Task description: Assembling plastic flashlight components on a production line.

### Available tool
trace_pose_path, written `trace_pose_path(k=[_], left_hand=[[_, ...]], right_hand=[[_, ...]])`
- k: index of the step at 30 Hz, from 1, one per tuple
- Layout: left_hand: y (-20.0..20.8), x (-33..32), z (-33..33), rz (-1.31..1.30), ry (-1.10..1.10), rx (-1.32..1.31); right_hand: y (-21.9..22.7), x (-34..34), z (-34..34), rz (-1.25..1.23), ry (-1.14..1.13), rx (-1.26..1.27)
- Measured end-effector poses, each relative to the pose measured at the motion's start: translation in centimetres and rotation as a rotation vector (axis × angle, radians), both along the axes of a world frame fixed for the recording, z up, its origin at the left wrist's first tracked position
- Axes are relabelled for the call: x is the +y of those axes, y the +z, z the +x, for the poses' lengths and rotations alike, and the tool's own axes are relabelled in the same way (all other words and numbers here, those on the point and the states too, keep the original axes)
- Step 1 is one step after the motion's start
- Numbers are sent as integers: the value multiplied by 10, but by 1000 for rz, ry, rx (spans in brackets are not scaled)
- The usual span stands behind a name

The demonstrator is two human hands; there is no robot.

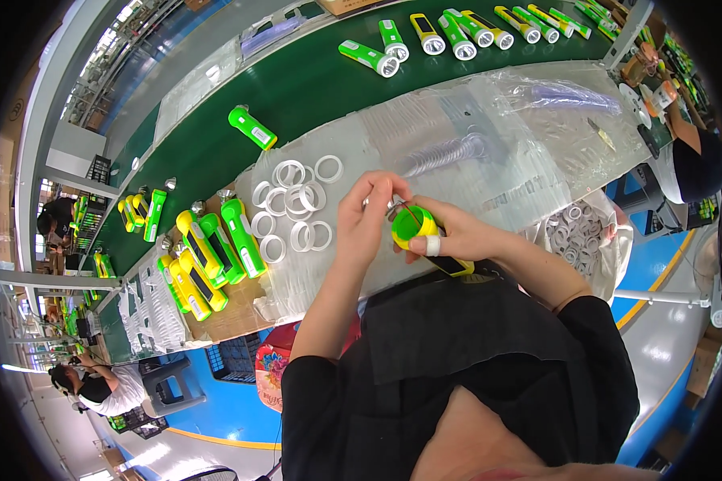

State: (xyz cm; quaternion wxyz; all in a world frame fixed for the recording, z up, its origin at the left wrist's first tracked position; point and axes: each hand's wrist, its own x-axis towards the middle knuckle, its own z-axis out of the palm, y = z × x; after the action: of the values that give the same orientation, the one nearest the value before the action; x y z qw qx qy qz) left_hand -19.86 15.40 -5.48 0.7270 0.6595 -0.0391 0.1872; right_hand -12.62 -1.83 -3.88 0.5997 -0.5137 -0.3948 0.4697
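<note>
My right hand (457,232) is wrapped round a yellow and green flashlight body (449,263), its open end turned up toward my left hand. A white band circles one finger of that hand. My left hand (367,210) is closed in a pinch at the rim of the open end. Thin reddish wire and a small shiny part show by its fingertips, but what exactly it grips is too small to make out. Left of my hands, loose white rings (298,199) lie in a cluster on the plastic-covered table. Beyond them is a row of clear round discs (449,154).
Flashlight bodies (203,244) lie grouped at the left; a single green one (253,128) lies farther back. Flashlights with fitted heads (460,40) line the far green belt. A bag of rings (578,236) hangs at the right table edge. Other people work at both sides.
</note>
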Motion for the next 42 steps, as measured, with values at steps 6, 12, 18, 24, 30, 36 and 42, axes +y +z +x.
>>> trace_pose_path(k=[6, 12, 18, 24, 30, 36, 42], left_hand=[[6, -14, 0, 452, 27, -386], [5, -23, 12, 822, 140, -453], [-38, 5, 56, 900, 379, 28], [-63, 21, 67, 937, 289, 23], [-12, -2, 42, 498, 137, -40], [6, -19, 8, 730, 157, -258], [1, -20, 3, 633, 152, -338]], right_hand=[[-7, 4, -6, -6, -173, 13], [-15, 1, -7, 107, -397, 21], [-10, -21, 12, 80, -503, 221], [-10, -28, 12, 59, -514, 212], [-6, -26, 13, 76, -465, 200], [0, -12, 5, 75, -384, 144], [-5, -6, 0, 72, -287, 117]])
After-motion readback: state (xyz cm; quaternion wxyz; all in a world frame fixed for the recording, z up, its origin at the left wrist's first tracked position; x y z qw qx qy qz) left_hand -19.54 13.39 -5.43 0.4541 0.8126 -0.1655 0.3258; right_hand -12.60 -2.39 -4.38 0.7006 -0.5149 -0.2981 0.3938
